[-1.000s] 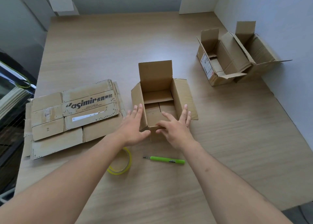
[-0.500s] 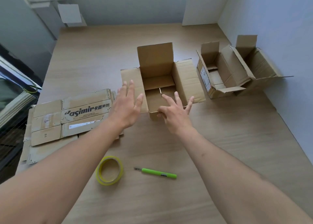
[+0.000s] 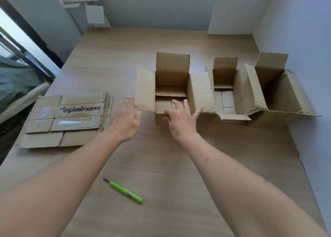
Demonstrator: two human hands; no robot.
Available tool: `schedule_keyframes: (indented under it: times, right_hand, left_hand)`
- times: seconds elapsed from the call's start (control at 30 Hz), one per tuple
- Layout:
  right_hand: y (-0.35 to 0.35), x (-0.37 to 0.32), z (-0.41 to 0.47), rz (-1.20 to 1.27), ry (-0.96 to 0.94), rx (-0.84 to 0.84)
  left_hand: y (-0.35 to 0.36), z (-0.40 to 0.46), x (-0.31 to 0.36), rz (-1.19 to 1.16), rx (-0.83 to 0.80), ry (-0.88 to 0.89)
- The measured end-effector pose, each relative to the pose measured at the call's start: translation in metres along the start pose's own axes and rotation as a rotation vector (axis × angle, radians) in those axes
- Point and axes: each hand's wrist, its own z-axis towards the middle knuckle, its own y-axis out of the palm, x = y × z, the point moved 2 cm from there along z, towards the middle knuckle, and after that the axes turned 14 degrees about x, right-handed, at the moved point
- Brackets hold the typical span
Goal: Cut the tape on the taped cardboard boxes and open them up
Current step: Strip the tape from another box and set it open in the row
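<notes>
My right hand [image 3: 180, 119] is on the near rim of the middle cardboard box [image 3: 172, 91], fingers spread and reaching over the edge into the opening, thumb curled against the front wall, so I'm lightly gripping that near wall. My left hand [image 3: 126, 119] hangs flat and relaxed just beside the box's left flap, fingertips almost at the flap's near corner; I can't tell whether they touch it. It holds nothing. The box stands upright around the middle of the table [image 3: 161, 165], all four top flaps splayed out, the far one standing tall, and I can see straight down to the bottom flaps inside. Just to its right sits a second opened box [image 3: 231, 93], its left flap close against my box's right flap, and beyond that a third opened box [image 3: 283, 91] hard up against the right-hand edge by the wall [image 3: 304, 39]. Over toward the left edge lies a stack of flattened cardboard [image 3: 66, 118], printed lettering face up, well apart from my left hand. Down near the front edge, between my two forearms, the green utility knife [image 3: 125, 193] lies on the wood, tip pointing up and left, untouched by either hand.
</notes>
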Motion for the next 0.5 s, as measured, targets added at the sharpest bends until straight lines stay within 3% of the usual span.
schedule_keyframes:
  times: [0.23, 0.5]
  right_hand:
    - [0.012, 0.022, 0.027, -0.029, 0.010, 0.007]
    - [0.034, 0.029, 0.041, -0.111, 0.015, 0.021]
  left_hand:
    - [0.022, 0.026, 0.017, 0.113, 0.002, -0.037]
    - [0.049, 0.035, 0.014, 0.067, -0.014, -0.142]
